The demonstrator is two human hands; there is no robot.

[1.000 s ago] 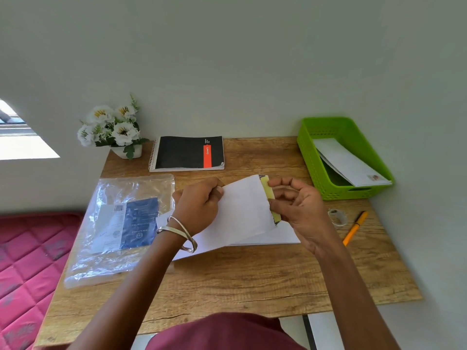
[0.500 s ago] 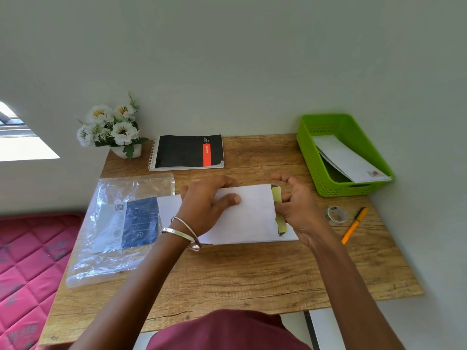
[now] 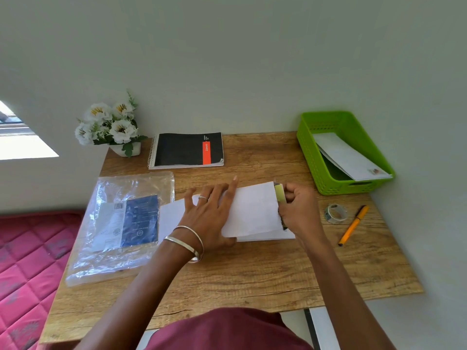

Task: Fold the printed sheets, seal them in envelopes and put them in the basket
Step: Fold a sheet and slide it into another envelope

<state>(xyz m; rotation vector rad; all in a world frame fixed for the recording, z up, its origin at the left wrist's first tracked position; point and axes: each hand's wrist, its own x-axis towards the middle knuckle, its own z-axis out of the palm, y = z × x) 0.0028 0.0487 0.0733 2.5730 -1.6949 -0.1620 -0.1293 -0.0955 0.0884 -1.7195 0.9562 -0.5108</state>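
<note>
Left hand (image 3: 209, 213) lies flat, fingers spread, pinning the envelope (image 3: 252, 210) mid-bench so it can't slide, while the right hand (image 3: 299, 210) pinches its yellow-green flap strip (image 3: 280, 194), probably to seal it; the basket (image 3: 326, 183) waits at the far right corner.

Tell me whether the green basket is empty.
No, the green basket already holds a white envelope leaning inside it.

The white paper envelope (image 3: 252, 210) lies on the wooden desk (image 3: 252, 274) between both grips; the green plastic basket (image 3: 313, 157) stands behind the right grip (image 3: 299, 210), the clear plastic packet (image 3: 121, 223) left of the left grip (image 3: 209, 215).
</note>
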